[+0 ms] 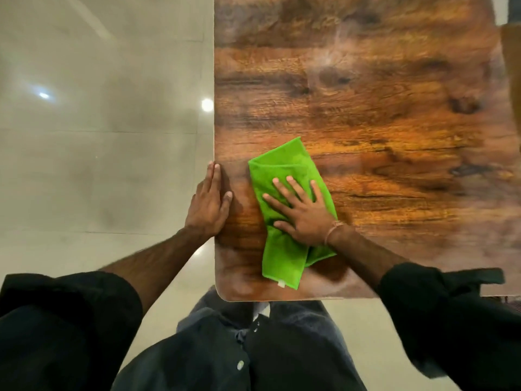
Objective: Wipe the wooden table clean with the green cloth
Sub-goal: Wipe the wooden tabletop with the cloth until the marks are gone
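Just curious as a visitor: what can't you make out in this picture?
All head view.
wooden table: far and right sides cut off by the frame.
green cloth: middle hidden under the right hand.
dirt on the table: lost in motion blur.
brown object, right edge: cut off.

Open wood beyond the green cloth (282, 249); both hands crowd the table (366, 108) at its near-left corner.

Right hand (304, 218) lies flat on the green cloth with fingers spread, and its forearm crosses the near edge to the cloth's right. Left hand (208, 207) lies just left of the cloth along the table's left edge, leaving a narrow strip of wood between them. Beyond the cloth and to its right, wood grain runs unbroken. Far right of the cloth is a blurred brown shape (512, 69) at the margin; cannot tell what it is. Left of the cloth, past the table edge, is glossy tiled floor (98, 136). Nearer than the cloth, a short strip of wood reaches the rounded corner.
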